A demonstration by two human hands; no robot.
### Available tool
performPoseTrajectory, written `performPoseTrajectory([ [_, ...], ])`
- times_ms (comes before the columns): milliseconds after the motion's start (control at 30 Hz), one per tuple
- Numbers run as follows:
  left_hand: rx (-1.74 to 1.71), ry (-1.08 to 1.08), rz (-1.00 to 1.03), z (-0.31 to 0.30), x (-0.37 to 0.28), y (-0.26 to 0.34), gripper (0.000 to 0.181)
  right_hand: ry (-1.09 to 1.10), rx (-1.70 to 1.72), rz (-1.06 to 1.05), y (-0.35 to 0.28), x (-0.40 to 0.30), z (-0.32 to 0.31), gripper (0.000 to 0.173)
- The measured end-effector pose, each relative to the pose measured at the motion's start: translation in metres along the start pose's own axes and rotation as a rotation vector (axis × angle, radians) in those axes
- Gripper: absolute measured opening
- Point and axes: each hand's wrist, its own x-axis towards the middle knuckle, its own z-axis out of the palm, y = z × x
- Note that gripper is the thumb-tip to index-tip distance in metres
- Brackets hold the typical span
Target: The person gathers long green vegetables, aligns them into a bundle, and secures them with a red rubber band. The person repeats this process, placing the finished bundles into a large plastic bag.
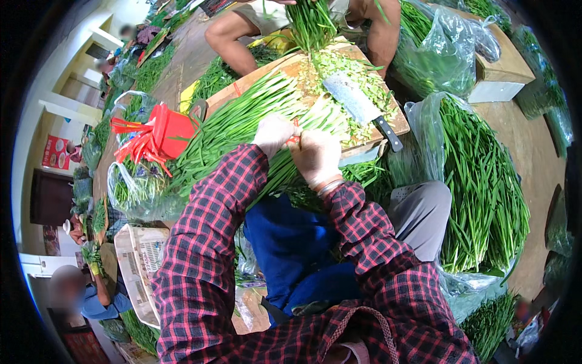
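My left hand (273, 133) and my right hand (319, 154), both in thin pale gloves, meet over a bunch of garlic chives (245, 120). Between my fingers I pinch a red plastic tie (293, 140), which lies around the stalks. The pale stem ends (323, 119) point right over a wooden board (395, 111), and the leaves trail to the left. A cleaver (352, 98) rests on the board among chopped stem ends (343, 66), its black handle overhanging the edge. Part of the tie is hidden by my fingers.
More red ties (143, 141) hang out of a red container (172, 132) at left. Across the board, a person's hands hold another bunch of chives (311, 22). A large bagged heap of chives (482, 191) stands at right; a white plastic crate (141, 273) sits at lower left.
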Motion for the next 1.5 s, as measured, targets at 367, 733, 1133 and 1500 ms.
performPoseTrajectory([
  [367, 0.508, 0.049, 0.269, 0.001, 0.003, -0.007, 0.026, -0.237, -0.031, 0.235, -0.018, 0.018, 0.002, 0.018],
  [733, -0.566, -0.136, -0.166, -0.007, -0.008, 0.010, 0.021, -0.283, -0.130, 0.218, -0.011, 0.017, 0.000, 0.027],
  [1133, -0.098, 0.615, 0.183, 0.052, -0.034, -0.016, 0.016, -0.392, -0.450, -0.189, 0.035, 0.052, 0.006, 0.024],
  [1500, 0.030, 0.627, 0.500, 0.028, -0.030, 0.010, 0.011, -0.885, -0.405, -0.060, 0.033, 0.089, 0.001, 0.032],
])
